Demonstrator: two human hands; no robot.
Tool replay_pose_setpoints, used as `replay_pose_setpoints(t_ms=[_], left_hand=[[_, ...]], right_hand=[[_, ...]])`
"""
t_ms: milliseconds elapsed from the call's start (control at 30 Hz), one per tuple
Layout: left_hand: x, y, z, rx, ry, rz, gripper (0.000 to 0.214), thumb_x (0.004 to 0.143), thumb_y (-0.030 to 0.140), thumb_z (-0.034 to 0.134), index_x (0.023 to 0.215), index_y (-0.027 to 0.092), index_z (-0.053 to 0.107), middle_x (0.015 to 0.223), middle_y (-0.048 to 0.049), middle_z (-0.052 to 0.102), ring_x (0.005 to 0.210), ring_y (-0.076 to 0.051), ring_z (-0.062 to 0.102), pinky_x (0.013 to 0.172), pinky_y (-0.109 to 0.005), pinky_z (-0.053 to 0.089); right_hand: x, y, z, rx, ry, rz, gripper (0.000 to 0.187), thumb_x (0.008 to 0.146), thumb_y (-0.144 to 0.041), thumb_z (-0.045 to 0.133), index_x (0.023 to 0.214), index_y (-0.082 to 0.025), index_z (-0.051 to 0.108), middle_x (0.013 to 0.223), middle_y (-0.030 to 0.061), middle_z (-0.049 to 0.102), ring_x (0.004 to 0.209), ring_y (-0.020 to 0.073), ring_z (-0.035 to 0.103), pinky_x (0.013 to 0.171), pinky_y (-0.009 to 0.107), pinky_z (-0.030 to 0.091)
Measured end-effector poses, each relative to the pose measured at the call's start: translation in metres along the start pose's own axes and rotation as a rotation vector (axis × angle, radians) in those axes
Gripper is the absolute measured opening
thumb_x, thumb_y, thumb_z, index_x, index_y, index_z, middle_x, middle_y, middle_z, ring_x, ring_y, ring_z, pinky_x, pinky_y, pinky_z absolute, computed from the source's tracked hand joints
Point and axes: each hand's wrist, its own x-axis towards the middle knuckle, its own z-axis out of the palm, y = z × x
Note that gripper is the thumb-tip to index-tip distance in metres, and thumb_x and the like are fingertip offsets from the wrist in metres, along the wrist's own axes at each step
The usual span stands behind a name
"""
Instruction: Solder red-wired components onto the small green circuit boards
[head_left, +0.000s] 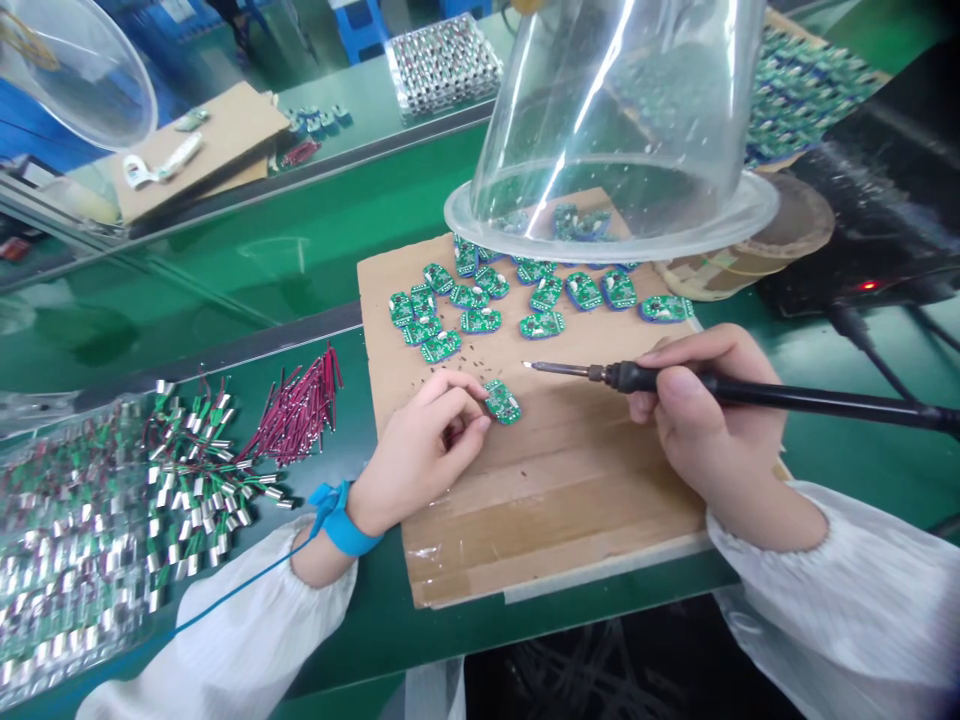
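My left hand (435,435) is closed at the fingertips on the left edge of a small green circuit board (502,401), which lies on a cardboard sheet (555,510). A blue strap (349,520) with a cord circles the left wrist. In my right hand (705,400) is a black soldering iron (637,378), gripped like a pen. Its bright tip points left, a little above the board and apart from it. Several more green boards (480,320) lie toward the back of the cardboard, with small dark specks near them.
A clear plastic hood (615,130) hangs over the far part of the cardboard. Left of it lie red wires (300,405) and small metal cylinders with wires (202,500). A round cardboard-coloured container (750,240) and a black device with a red light (862,265) stand at right.
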Motion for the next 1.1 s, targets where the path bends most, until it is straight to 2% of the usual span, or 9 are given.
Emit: replay_pose_setpoints(t_ms=[167, 300, 467, 633, 933, 1100], left_hand=[[0.0001, -0.0002, 0.0002, -0.01, 0.09, -0.028, 0.008, 0.099, 0.017, 0.059, 0.091, 0.018, 0.059, 0.127, -0.0057, 0.053, 0.067, -0.005, 0.051, 0.06, -0.024, 0.047], [0.0008, 0.0008, -0.0008, 0.001, 0.067, -0.043, 0.01, 0.1, 0.018, 0.058, 0.09, 0.018, 0.058, 0.143, -0.0057, 0.052, 0.072, -0.006, 0.057, 0.062, -0.026, 0.048], [0.0015, 0.0016, -0.0026, 0.035, -0.011, 0.005, 0.011, 0.1, 0.017, 0.057, 0.089, 0.019, 0.057, 0.14, -0.0036, 0.061, 0.069, -0.007, 0.056, 0.063, -0.026, 0.047], [0.002, 0.0027, -0.0038, 0.061, -0.073, 0.054, 0.01, 0.098, 0.014, 0.057, 0.09, 0.019, 0.057, 0.14, -0.0031, 0.063, 0.065, -0.006, 0.053, 0.061, -0.025, 0.045], [0.0011, 0.0026, -0.0021, 0.04, -0.032, 0.002, 0.008, 0.1, 0.018, 0.057, 0.092, 0.019, 0.059, 0.138, -0.0054, 0.06, 0.067, -0.007, 0.053, 0.063, -0.026, 0.047], [0.0001, 0.0028, -0.0025, 0.014, -0.028, 0.037, 0.007, 0.099, 0.016, 0.057, 0.092, 0.019, 0.059, 0.131, -0.0053, 0.06, 0.068, -0.007, 0.052, 0.064, -0.025, 0.048]], right_hand=[[0.0019, 0.0001, 0.0004, -0.006, 0.008, -0.02, 0.007, 0.094, -0.031, 0.071, 0.097, -0.025, 0.069, 0.07, -0.0012, 0.061, 0.052, 0.0141, 0.056, 0.046, 0.031, 0.042], [0.0031, 0.0008, 0.0001, -0.004, 0.014, 0.007, 0.007, 0.094, -0.032, 0.071, 0.097, -0.026, 0.068, 0.072, -0.0014, 0.06, 0.054, 0.0144, 0.056, 0.046, 0.031, 0.042], [0.0, 0.0, -0.0007, -0.03, -0.013, 0.035, 0.009, 0.096, -0.032, 0.07, 0.099, -0.024, 0.067, 0.07, -0.0017, 0.062, 0.053, 0.0136, 0.057, 0.048, 0.03, 0.043], [-0.0028, -0.0034, -0.0018, -0.081, -0.057, 0.074, 0.008, 0.096, -0.03, 0.069, 0.101, -0.024, 0.066, 0.068, -0.0017, 0.062, 0.053, 0.0147, 0.057, 0.049, 0.031, 0.042], [-0.003, -0.003, -0.0029, -0.106, -0.059, 0.067, 0.006, 0.096, -0.03, 0.069, 0.1, -0.026, 0.066, 0.068, -0.0021, 0.061, 0.053, 0.0153, 0.057, 0.049, 0.033, 0.041], [-0.0026, -0.0017, -0.0026, -0.099, -0.063, 0.074, 0.008, 0.096, -0.031, 0.069, 0.1, -0.026, 0.066, 0.068, -0.0018, 0.061, 0.053, 0.0151, 0.056, 0.05, 0.032, 0.042]])
